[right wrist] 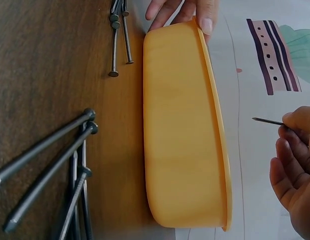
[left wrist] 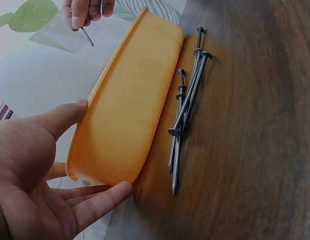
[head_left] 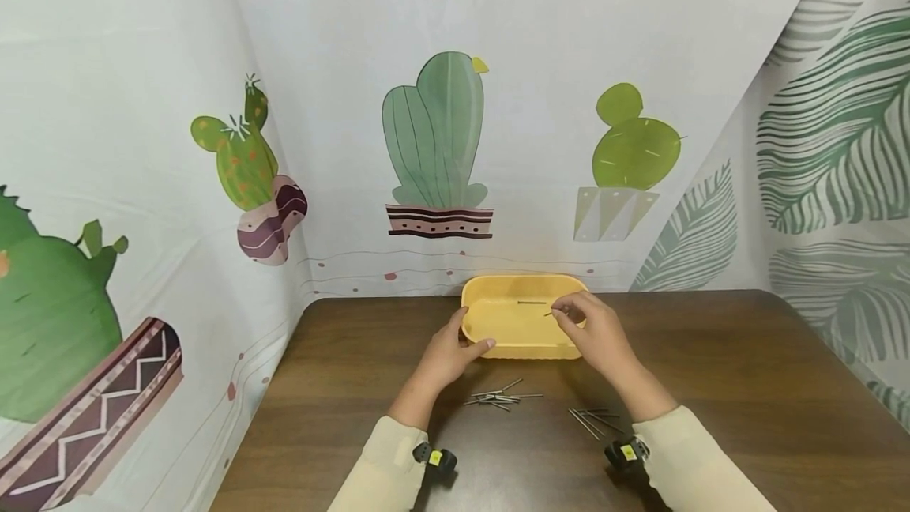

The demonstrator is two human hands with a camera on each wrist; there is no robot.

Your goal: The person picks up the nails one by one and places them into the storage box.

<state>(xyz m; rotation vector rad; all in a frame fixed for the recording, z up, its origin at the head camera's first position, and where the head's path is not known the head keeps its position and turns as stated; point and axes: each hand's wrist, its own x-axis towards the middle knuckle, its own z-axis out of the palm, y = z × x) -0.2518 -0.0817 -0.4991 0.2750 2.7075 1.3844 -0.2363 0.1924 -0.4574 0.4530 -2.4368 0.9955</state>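
A yellow plastic tray (head_left: 526, 351) stands at the back of the table, with one nail (head_left: 532, 303) lying inside it. At its left end my left hand (head_left: 449, 350) grips it, the thumb on the rim and the fingers (left wrist: 102, 205) against the outer side. Over the tray's right part, my right hand (head_left: 593, 330) pinches another nail (right wrist: 267, 121) between thumb and fingertips, its pointed end sticking out. In front of the tray lies a loose pile of nails (head_left: 498, 397). A second group of nails (head_left: 592, 419) lies to the right, near my right wrist.
The dark wooden table (head_left: 341, 385) reaches back to a white cloth (head_left: 540, 141) printed with cacti, which hangs right behind the tray. A small black camera is strapped to each wrist.
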